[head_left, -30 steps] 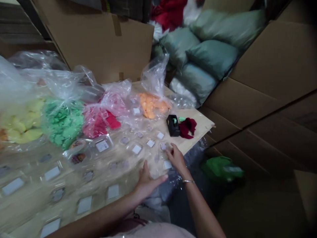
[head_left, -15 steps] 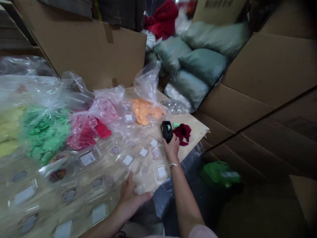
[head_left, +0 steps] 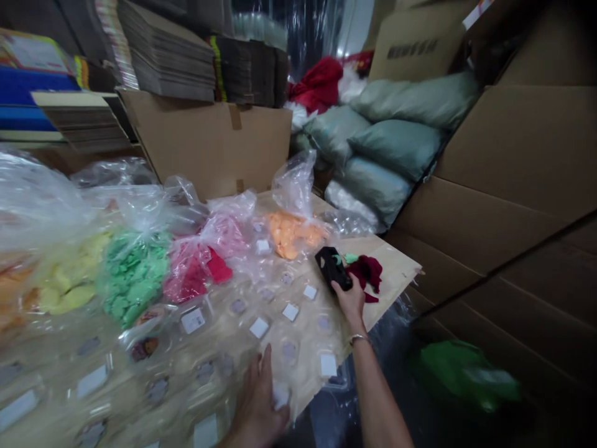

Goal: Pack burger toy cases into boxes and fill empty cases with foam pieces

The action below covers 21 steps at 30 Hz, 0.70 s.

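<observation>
My right hand [head_left: 352, 302] is closed around the near end of a black tape dispenser [head_left: 332, 264] at the right end of the table. A small light-green piece [head_left: 351, 257] and dark red cloth-like pieces [head_left: 368, 274] lie just beyond it. My left hand [head_left: 261, 398], somewhat blurred, has its fingers stretched out over the near edge of the table. Next to its thumb is a clear plastic pack [head_left: 280, 395] with a pale square in it; whether they touch I cannot tell. Another clear pack with a white square [head_left: 328, 365] lies at the table's edge.
Clear bags of yellow [head_left: 69, 280], green [head_left: 135, 274], red [head_left: 191, 274] and orange pieces [head_left: 293, 233] line the back of the wooden table [head_left: 396, 258]. Several clear packs cover its front. Cardboard boxes [head_left: 517, 149] rise at right; stuffed sacks [head_left: 396, 146] stand behind.
The view has swung, so the scene sits lower and further right. My right hand has turned the tape dispenser, which now slants left. My left hand's fingers have come closer to the clear packs.
</observation>
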Each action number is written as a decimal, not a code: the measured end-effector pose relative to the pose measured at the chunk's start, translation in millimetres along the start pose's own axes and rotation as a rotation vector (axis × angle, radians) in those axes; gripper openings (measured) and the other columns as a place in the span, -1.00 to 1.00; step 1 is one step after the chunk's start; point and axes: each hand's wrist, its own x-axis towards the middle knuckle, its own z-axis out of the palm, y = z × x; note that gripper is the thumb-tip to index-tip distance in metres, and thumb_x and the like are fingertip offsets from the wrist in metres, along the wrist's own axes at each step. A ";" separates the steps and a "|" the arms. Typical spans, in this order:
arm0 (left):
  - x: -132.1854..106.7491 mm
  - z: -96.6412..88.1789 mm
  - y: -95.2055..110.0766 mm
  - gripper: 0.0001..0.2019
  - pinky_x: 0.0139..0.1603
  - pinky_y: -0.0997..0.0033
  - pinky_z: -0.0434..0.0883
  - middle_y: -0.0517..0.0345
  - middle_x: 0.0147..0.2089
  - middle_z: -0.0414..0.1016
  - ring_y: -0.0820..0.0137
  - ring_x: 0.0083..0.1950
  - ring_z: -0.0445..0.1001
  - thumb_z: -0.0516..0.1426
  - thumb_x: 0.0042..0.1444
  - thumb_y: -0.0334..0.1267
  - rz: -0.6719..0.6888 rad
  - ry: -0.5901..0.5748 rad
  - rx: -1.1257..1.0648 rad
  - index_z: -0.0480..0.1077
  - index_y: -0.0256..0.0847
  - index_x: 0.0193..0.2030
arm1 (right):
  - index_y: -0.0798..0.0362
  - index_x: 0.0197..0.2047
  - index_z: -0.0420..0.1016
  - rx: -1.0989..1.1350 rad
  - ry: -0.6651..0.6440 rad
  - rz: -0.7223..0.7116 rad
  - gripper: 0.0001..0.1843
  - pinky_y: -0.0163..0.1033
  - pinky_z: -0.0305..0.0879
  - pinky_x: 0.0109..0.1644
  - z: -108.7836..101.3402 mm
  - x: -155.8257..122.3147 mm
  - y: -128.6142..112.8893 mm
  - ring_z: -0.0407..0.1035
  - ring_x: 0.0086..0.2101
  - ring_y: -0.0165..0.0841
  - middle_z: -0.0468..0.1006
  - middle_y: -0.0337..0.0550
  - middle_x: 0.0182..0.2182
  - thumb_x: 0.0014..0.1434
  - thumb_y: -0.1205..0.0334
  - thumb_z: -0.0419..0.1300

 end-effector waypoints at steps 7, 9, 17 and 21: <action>6.2 -12.0 14.4 -0.20 0.32 -0.28 -0.01 -0.17 0.44 0.03 -0.15 0.44 -0.03 0.11 -0.14 -0.40 0.219 -0.343 0.524 0.17 -0.17 0.36 | 0.24 0.18 0.32 0.381 0.117 0.006 -0.23 -0.06 0.36 0.05 7.4 6.9 -11.2 0.43 -0.02 -0.13 0.48 0.23 0.05 -0.02 -0.04 0.27; 10.9 -15.4 20.4 -0.24 0.32 -0.25 0.00 -0.22 0.39 0.14 -0.12 0.41 0.04 0.09 -0.09 -0.41 0.236 -0.372 0.608 0.17 -0.22 0.36 | 0.24 0.19 0.29 0.433 0.179 -0.018 -0.23 -0.08 0.36 0.05 -1.0 24.7 -13.4 0.43 -0.03 -0.15 0.47 0.23 0.06 0.00 -0.04 0.27; 25.9 -25.0 30.0 -0.54 0.22 -0.15 0.17 -0.24 0.21 0.39 -0.08 0.25 0.27 -0.02 0.14 -0.40 0.354 -0.289 0.718 0.40 -0.36 0.17 | 0.11 0.15 0.35 -0.185 0.392 0.057 -0.31 -0.07 0.29 0.07 -79.0 137.6 40.7 0.40 -0.04 -0.12 0.50 0.10 0.01 -0.05 0.06 0.30; 28.7 -24.8 30.3 -0.59 0.21 -0.13 0.18 -0.25 0.18 0.41 -0.07 0.24 0.27 -0.01 0.16 -0.37 0.356 -0.293 0.713 0.43 -0.38 0.12 | 0.16 0.05 0.43 -0.315 0.307 0.193 -0.36 0.08 0.31 -0.01 -104.6 161.5 82.4 0.40 -0.11 0.00 0.53 0.21 -0.09 -0.14 0.14 0.34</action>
